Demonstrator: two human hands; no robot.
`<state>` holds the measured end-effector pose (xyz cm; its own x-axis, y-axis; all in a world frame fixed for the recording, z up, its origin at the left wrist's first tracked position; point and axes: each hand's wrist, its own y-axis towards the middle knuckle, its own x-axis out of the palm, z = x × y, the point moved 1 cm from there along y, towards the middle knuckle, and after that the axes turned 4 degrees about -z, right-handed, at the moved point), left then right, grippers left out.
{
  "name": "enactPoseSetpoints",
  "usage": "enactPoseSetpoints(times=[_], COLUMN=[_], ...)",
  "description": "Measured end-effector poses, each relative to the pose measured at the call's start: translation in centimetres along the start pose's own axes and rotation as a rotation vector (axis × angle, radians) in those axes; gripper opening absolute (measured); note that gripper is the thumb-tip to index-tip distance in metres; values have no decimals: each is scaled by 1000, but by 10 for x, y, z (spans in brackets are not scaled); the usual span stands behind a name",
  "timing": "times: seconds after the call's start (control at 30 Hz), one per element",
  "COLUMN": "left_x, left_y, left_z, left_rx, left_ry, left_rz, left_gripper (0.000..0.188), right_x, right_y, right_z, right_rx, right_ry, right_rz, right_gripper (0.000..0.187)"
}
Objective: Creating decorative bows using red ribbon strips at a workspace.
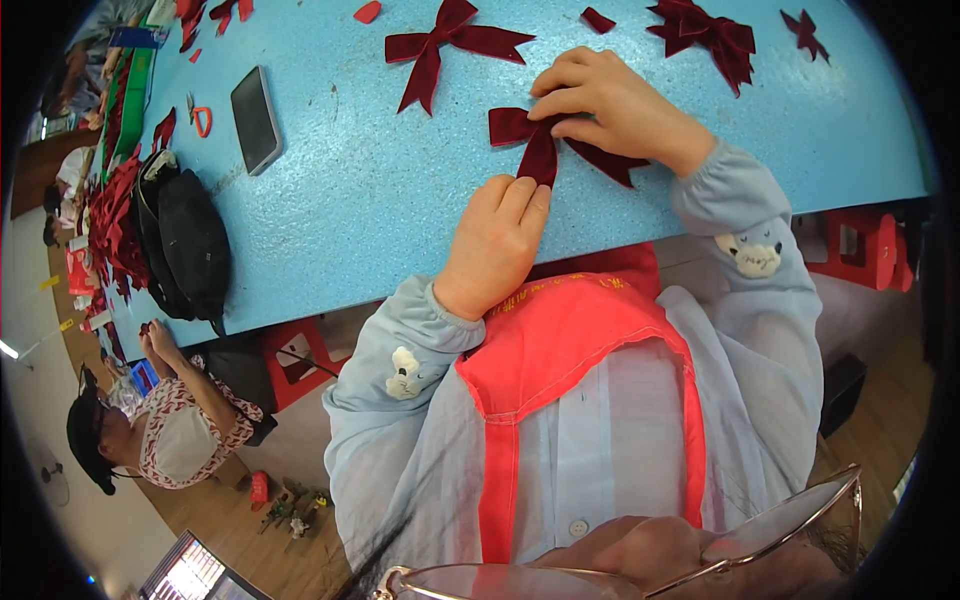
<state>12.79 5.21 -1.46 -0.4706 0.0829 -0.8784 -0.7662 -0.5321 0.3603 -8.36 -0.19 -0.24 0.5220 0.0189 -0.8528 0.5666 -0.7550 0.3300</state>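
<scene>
A dark red velvet ribbon bow (541, 152) lies on the blue table under both my hands. My left hand (495, 245) is closed on the end of its near tail, close to the table's front edge. The thumb and curled fingers of my right hand (612, 108) grip the bow around its middle and far loop, so they hide that part. From beneath this hand the other tail (606, 163) stretches to the right. Beyond my hands rests a larger dark red bow (440, 45), touched by neither.
Across the blue table (340, 215) lie a stacked bow (706, 40), a small bow (805, 35), a phone (257, 120), orange-handled scissors (202, 120) and a black bag (180, 235). Red ribbon (118, 220) heaps at the left. Another person (180, 430) works beyond the bag.
</scene>
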Motion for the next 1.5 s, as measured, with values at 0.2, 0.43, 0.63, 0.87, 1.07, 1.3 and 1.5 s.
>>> enactPoseSetpoints(times=[0.2, 0.43, 0.63, 0.87, 1.07, 1.3, 1.5], left_x=[5, 3, -18, -42, -16, -10, -5], left_y=[7, -2, -3, 50, 65, 72, 66], left_z=[-8, 10, -9, -50, -59, -62, -70], left_rx=[8, -45, -174, 132, 223, 334, 366], left_ry=[-22, -77, -205, -228, -169, -91, -84], left_rz=[-91, -79, 74, 71, -143, -176, -139], left_gripper=[11, 7, 15, 34, 39, 40, 39], right_x=[14, 21, -5, -8, 18, 38, 44], right_y=[0, -5, -18, -66, -36, -38, -39], right_z=[3, -18, -19, -49, -76, -76, -77], right_rx=[81, 179, 144, 218, 1, -39, -80], right_ry=[49, -19, 80, 21, -78, -91, -36], right_rz=[-60, -8, 245, 176, -49, -14, 7], right_gripper=[18, 19, 23, 34, 27, 14, 14])
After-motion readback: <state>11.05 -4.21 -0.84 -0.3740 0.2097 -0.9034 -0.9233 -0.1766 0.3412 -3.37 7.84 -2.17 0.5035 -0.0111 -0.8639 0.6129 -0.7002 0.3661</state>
